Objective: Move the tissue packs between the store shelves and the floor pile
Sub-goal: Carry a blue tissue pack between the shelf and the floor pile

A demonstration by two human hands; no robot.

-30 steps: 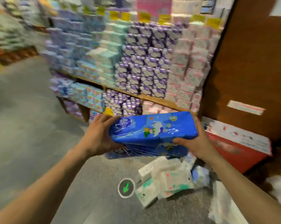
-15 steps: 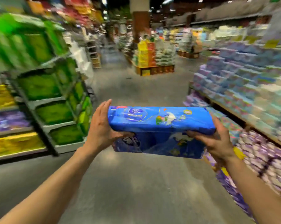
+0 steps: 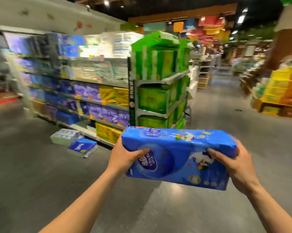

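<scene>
Fingers (image 3: pixel 141 151) of left hand (image 3: pixel 123 157), right hand (image 3: pixel 234 163): wrapped round ends of blue tissue pack (image 3: pixel 175 158), held level in front of green rack (image 3: pixel 158 81). Floor pile (image 3: pixel 82 147) lower left of rack.

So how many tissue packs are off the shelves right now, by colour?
Blue: 2, the held pack gripped by the left hand and right hand, plus the blue floor pack
Pale: 1, the pale floor pack
Total: 3

Two tissue packs (image 3: pixel 82 147) on floor (image 3: pixel 32 179)
</scene>
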